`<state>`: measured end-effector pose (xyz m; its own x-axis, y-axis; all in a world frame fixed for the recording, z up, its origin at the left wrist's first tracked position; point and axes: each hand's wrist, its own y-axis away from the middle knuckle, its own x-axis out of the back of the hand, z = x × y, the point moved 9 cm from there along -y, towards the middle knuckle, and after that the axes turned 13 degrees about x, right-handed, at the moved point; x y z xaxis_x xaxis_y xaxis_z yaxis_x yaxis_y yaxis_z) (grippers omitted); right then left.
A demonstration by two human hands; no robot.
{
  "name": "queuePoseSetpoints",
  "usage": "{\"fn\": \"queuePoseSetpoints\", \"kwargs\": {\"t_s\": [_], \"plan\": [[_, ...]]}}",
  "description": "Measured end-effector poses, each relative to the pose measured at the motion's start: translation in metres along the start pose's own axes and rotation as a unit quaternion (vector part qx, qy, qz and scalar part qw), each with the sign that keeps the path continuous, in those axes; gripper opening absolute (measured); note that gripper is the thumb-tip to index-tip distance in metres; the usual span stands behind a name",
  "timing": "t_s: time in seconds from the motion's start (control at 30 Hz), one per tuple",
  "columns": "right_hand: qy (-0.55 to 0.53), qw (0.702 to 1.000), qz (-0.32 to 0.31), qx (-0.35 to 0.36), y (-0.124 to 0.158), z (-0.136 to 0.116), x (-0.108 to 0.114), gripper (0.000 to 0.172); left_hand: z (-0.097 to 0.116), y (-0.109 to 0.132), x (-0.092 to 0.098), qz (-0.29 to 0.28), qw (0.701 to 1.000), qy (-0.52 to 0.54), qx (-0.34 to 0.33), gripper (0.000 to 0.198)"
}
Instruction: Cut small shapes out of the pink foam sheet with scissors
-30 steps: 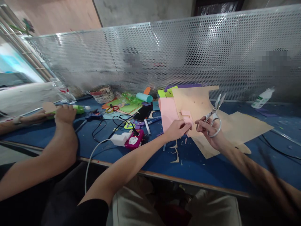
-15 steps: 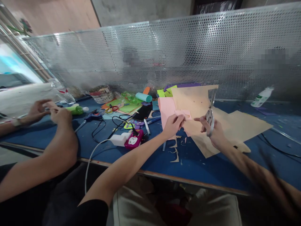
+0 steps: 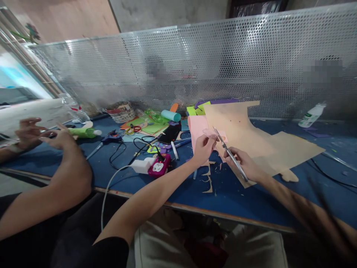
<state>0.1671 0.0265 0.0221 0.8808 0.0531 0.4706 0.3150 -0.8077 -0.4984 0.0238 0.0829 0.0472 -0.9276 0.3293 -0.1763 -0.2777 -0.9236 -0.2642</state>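
My left hand is pinched closed on a small pink paper piece, its fingertips covering part of it. In my right hand is a pair of metal scissors, pointing up and to the left, tips close to the paper piece and my left fingertips. The blades look nearly together; whether they touch the paper cannot be made out. Behind both hands lie a curled pink sheet and large tan paper sheets. Thin tan paper scraps are on the blue table below my left hand.
A magenta power adapter with a white plug and cables sits left of my forearm. Farther back are a phone, coloured paper, a basket and a perforated metal screen. A co-worker's hands are at left; a white bottle stands right.
My right hand has turned the scissors from upright to slanting left and brought them to the pink piece. My left hand stays nearly in place. The co-worker's hands have shifted and spread.
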Motion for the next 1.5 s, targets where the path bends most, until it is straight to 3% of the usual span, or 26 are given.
{"fn": "queuePoseSetpoints", "kwargs": {"t_s": [0.23, 0.57, 0.83, 1.5], "plan": [[-0.055, 0.998, 0.028, -0.011, 0.002, 0.008, 0.002, 0.025, -0.006, 0.002, -0.007, -0.027, 0.998, -0.056, 0.016, 0.060], [-0.122, 0.992, -0.015, 0.018, 0.003, -0.005, -0.005, 0.037, -0.004, 0.005, -0.013, -0.051, 0.998, -0.043, 0.010, 0.060], [-0.144, 0.989, -0.007, 0.022, 0.003, -0.009, -0.006, 0.045, -0.007, 0.005, -0.015, -0.057, 0.997, -0.029, 0.031, 0.058], [-0.067, 0.997, -0.016, 0.026, 0.003, -0.007, -0.002, 0.034, -0.003, 0.004, -0.007, -0.022, 0.997, -0.063, 0.027, 0.059]]}}
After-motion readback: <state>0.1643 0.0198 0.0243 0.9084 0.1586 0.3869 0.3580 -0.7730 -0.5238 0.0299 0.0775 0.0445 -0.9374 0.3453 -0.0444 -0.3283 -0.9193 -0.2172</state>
